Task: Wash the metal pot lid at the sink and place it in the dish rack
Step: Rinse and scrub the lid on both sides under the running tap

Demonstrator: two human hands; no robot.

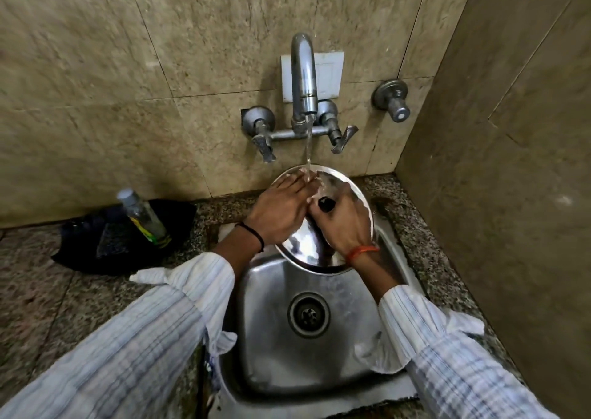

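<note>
A round shiny metal pot lid (303,252) is held over the back of the steel sink (271,338), under water running from the tap (303,76). My right hand (343,223) is closed around the lid's black knob (327,203). My left hand (279,211) lies flat on the lid's upper left surface with its fingers stretched toward the stream. The hands hide much of the lid. No dish rack is in view.
A clear bottle (140,215) stands in a black tray or cloth (105,246) on the speckled granite counter (48,306) to the left. Tiled walls close in behind and on the right. A spare valve (391,99) sticks out of the back wall.
</note>
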